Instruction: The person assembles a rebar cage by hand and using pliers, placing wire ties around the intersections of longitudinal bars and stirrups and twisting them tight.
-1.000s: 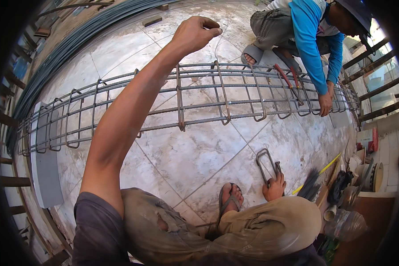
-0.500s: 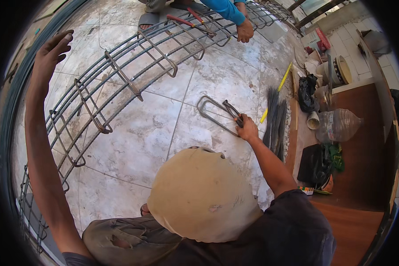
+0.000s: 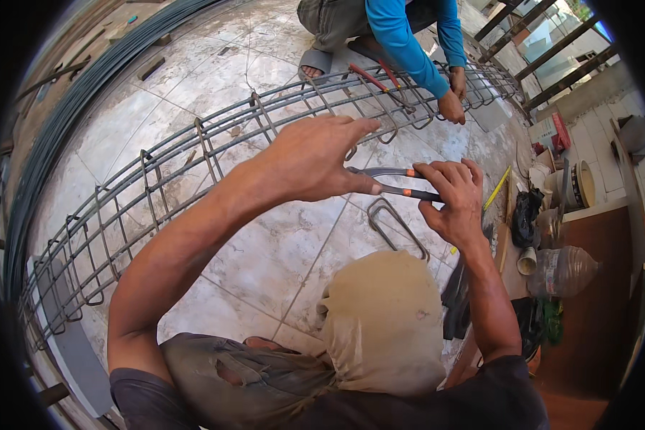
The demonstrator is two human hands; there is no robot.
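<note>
My right grip [image 3: 455, 201] is clamped on dark metal pincers [image 3: 407, 192] with orange-banded handles, above the dirt-smeared white tiled floor [image 3: 244, 269]; I cannot tell whether my left grip [image 3: 315, 159], at their head, holds too. Beyond lies a long grey steel-rod cage [image 3: 206, 149].

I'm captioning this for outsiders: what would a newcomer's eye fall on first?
The long rebar cage sweeps across the tiled floor from lower left to upper right. At centre, the right hand holds orange-banded pincers, their other end partly hidden by the left hand. At the top, a co-worker's blue sleeves reach down over the cage.
</note>
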